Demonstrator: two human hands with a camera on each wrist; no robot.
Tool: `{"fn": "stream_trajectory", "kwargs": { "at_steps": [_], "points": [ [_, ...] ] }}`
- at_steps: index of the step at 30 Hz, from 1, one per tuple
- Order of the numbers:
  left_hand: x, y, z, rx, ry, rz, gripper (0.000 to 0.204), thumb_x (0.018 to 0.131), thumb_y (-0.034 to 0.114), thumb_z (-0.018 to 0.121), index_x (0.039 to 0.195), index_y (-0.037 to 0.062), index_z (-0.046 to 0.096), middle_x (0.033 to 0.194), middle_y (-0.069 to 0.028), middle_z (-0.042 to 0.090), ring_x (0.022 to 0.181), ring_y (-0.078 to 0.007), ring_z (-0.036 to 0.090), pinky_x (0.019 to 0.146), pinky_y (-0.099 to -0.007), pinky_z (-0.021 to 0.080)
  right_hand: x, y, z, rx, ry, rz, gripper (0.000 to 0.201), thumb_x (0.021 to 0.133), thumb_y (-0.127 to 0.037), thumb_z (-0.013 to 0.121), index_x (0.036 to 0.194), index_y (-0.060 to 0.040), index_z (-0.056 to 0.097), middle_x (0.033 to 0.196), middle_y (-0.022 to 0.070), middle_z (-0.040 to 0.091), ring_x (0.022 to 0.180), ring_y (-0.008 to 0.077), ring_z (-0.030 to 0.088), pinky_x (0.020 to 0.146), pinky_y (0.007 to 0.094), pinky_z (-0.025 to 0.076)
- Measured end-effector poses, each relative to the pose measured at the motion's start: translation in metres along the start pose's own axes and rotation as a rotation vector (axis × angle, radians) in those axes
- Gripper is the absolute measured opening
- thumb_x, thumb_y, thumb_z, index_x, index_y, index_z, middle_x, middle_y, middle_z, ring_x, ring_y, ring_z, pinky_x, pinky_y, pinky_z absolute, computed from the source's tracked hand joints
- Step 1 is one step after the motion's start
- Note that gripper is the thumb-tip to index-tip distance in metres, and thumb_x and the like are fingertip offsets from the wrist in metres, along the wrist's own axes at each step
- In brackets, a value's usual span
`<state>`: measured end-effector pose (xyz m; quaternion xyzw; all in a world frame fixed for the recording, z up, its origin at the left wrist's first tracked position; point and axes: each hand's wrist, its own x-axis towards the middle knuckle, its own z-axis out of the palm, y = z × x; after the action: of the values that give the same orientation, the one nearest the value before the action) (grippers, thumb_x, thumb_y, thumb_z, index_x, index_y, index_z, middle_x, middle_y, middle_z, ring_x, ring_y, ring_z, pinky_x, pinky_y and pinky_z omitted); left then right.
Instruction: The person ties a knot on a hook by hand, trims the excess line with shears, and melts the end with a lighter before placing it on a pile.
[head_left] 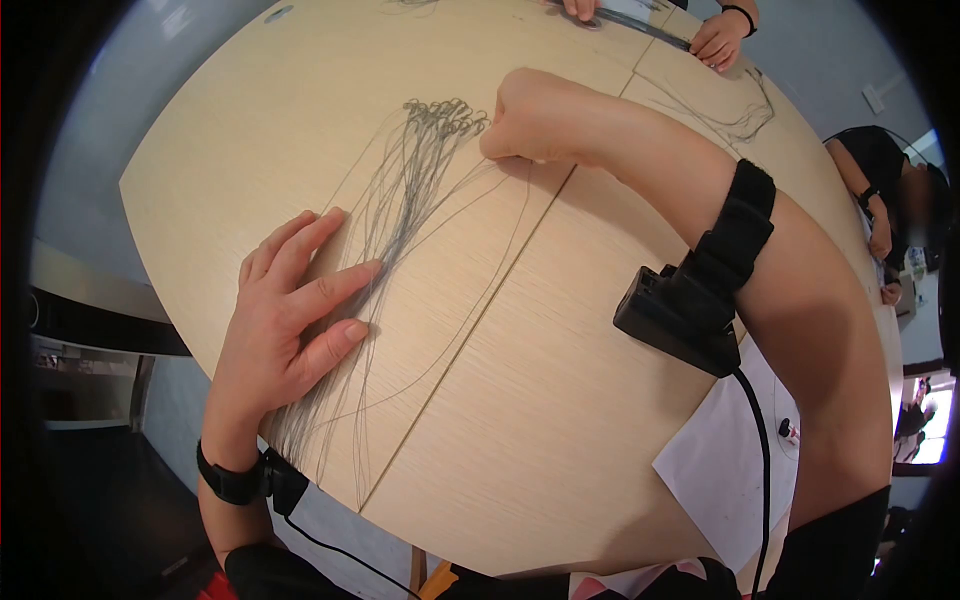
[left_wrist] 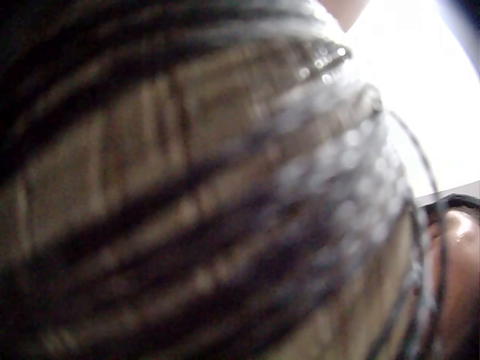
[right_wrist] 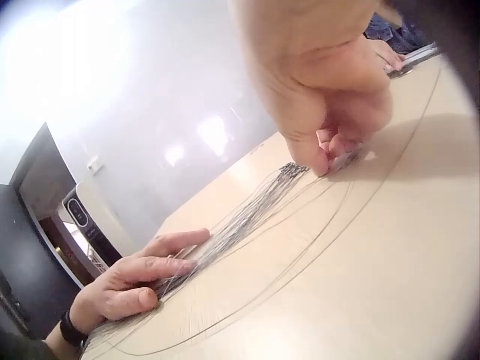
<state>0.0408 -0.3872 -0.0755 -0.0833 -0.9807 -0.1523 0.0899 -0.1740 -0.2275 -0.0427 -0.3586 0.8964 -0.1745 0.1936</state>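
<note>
A bundle of thin grey wires (head_left: 405, 215) lies along the table, its looped ends gathered at the far end. My left hand (head_left: 290, 310) rests over the near half of the bundle with its fingers spread and fairly straight. In the right wrist view the left hand's fingertips (right_wrist: 184, 266) lie on the strands. Just right of the looped ends, my right hand (head_left: 535, 115) is curled low at the tabletop. Its thumb and fingers (right_wrist: 322, 157) pinch wire strands there, and a few loose wires (right_wrist: 300, 259) curve back from it. Blurred dark strands (left_wrist: 225, 195) fill the left wrist view.
A seam crosses the light wooden table (head_left: 560, 380). White paper (head_left: 725, 450) lies at the near right. Across the table, another person's hands (head_left: 718, 40) hold a dark strip, with more loose wires (head_left: 745, 125) nearby. Another person (head_left: 875, 190) sits at the right.
</note>
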Motion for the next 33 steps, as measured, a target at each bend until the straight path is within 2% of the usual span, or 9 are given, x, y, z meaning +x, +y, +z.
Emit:
{"fn": "stream_trajectory", "kwargs": {
  "at_steps": [12,20,24,26,27,29,30,32,33],
  "points": [
    [-0.003,0.005,0.006,-0.024,0.008,-0.017,0.039,0.075,0.036,0.055,0.105,0.012,0.062,0.128,-0.0154,0.041,0.12,-0.0356,0.033,0.098,-0.044,0.024,0.0,0.003,0.008,-0.024,0.093,0.02,0.01,0.058,-0.006,0.057,0.058,0.0041,0.058,0.052,0.0117,0.052,0.049,0.0211,0.048,0.047,0.0332,0.039],
    [-0.005,0.005,0.007,-0.033,0.006,-0.01,0.038,0.076,0.035,0.055,0.106,0.0121,0.062,0.128,-0.0156,0.041,0.12,-0.0353,0.032,0.098,-0.0435,0.024,0.01,0.022,0.007,-0.119,0.076,-0.004,0.008,0.063,-0.006,0.059,0.065,0.0016,0.06,0.056,0.0068,0.055,0.049,0.0121,0.046,0.043,0.0283,0.035],
    [-0.002,0.007,0.015,-0.032,0.046,0.002,0.038,0.075,0.037,0.057,0.103,0.013,0.063,0.125,-0.0158,0.043,0.118,-0.0358,0.035,0.096,-0.0437,0.026,0.007,0.027,-0.003,-0.184,0.057,0.008,0.009,0.065,-0.008,0.059,0.065,0.0015,0.061,0.056,0.0065,0.055,0.047,0.0128,0.046,0.041,0.0269,0.035],
    [-0.003,0.007,0.015,-0.035,0.083,0.005,0.037,0.073,0.038,0.058,0.1,0.0136,0.064,0.122,-0.0159,0.046,0.115,-0.0362,0.038,0.095,-0.0438,0.028,0.005,0.025,-0.003,-0.073,0.137,0.135,0.01,0.066,-0.008,0.058,0.062,0.0013,0.06,0.055,0.0066,0.054,0.045,0.0127,0.045,0.04,0.0264,0.034],
    [-0.003,0.007,0.014,-0.033,0.045,-0.005,0.038,0.075,0.037,0.057,0.103,0.0131,0.063,0.125,-0.0159,0.043,0.118,-0.0358,0.035,0.096,-0.0439,0.026,0.003,0.024,-0.002,-0.073,0.137,0.135,0.01,0.066,-0.008,0.058,0.062,0.0013,0.06,0.055,0.0066,0.054,0.045,0.0127,0.045,0.04,0.0264,0.034],
    [-0.003,0.007,0.013,-0.031,0.008,-0.014,0.039,0.076,0.037,0.056,0.106,0.0127,0.062,0.128,-0.0158,0.041,0.12,-0.0354,0.032,0.098,-0.044,0.024,-0.003,0.022,0.002,0.089,0.101,-0.021,0.012,0.066,-0.007,0.057,0.058,0.0014,0.06,0.054,0.0073,0.053,0.044,0.0128,0.044,0.04,0.0271,0.034],
    [-0.003,0.007,0.013,-0.033,0.006,-0.015,0.039,0.076,0.037,0.055,0.106,0.0128,0.062,0.128,-0.0158,0.041,0.121,-0.0354,0.032,0.098,-0.0442,0.024,-0.001,0.021,0.002,0.09,0.101,-0.02,0.012,0.066,-0.007,0.057,0.058,0.0014,0.06,0.054,0.0073,0.053,0.044,0.0128,0.044,0.04,0.0271,0.034],
    [-0.002,0.007,0.012,-0.035,0.003,-0.014,0.039,0.076,0.037,0.055,0.106,0.0129,0.062,0.128,-0.0157,0.041,0.121,-0.0354,0.032,0.098,-0.0443,0.024,0.005,0.021,0.004,-0.149,0.113,-0.075,0.013,0.065,-0.007,0.057,0.055,0.0013,0.06,0.051,0.0093,0.052,0.042,0.0146,0.044,0.04,0.0278,0.035],
    [-0.002,0.007,0.012,-0.031,0.004,-0.016,0.039,0.076,0.038,0.055,0.106,0.013,0.062,0.128,-0.0158,0.041,0.121,-0.0355,0.032,0.098,-0.0444,0.023,0.006,0.021,0.005,-0.148,0.112,-0.073,0.013,0.065,-0.007,0.057,0.055,0.0013,0.06,0.051,0.0093,0.052,0.042,0.0146,0.044,0.04,0.0278,0.035]
  ]
}}
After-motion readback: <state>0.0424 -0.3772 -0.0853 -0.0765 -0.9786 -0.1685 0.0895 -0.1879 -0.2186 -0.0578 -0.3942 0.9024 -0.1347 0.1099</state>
